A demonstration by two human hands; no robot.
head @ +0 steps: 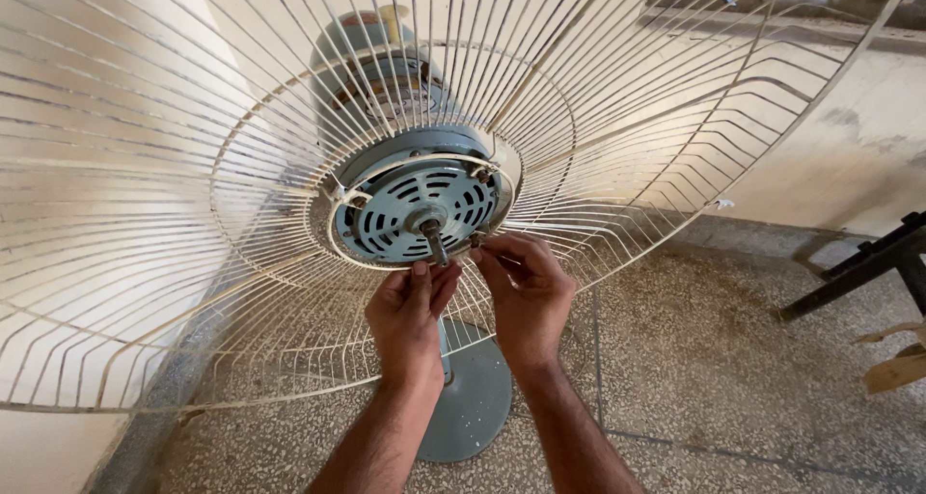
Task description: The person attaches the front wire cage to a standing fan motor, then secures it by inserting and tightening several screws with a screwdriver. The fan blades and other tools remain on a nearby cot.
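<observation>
A pedestal fan is shown with its blades and front guard already off. The wire cage (145, 214) is still mounted. Beneath the bare motor (420, 209), the left hand (410, 311) is pinched narrowly near the shaft (434, 243); the right hand (526, 291) grips a small fastener, too tiny to identify.

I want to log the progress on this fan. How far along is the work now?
Done: the rear wire guard sits around the motor; no blades are on the bare shaft. In hand: the left hand and right hand work at the guard's inner ring, below the motor. Left: blades and a front guard are not in view.
</observation>
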